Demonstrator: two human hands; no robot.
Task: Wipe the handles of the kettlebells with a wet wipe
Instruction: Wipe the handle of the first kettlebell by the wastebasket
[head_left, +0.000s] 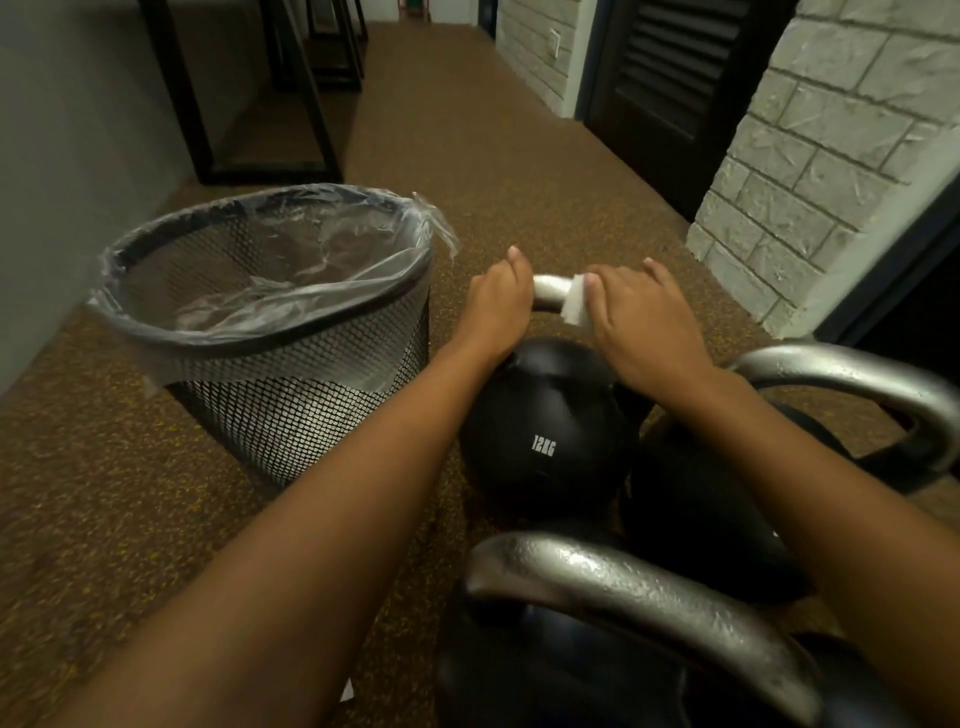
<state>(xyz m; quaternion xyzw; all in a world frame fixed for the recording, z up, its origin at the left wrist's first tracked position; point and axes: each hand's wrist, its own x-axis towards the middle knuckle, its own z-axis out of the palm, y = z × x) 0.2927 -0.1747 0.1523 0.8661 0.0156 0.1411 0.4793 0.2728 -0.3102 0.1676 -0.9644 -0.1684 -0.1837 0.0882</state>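
Brown rubber floor (130, 519): left hand (496, 306) grips silver handle (550, 291) of black 12KG kettlebell (545, 441), right hand (644, 322) fingers curl white wet wipe (574, 306) round it. 3 o'clock handle (852, 374) and 6 o'clock handle (623, 582) likely pending.

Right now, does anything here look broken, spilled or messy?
Nothing looks spilled or broken. The bin stands upright with its clear bag in place. Only a small white scrap on the floor under the left arm looks stray; I cannot tell what it is.

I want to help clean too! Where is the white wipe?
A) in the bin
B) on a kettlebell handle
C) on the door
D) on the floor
B: the right hand holds the wipe on the handle of the 12KG kettlebell, which the left hand grips too.
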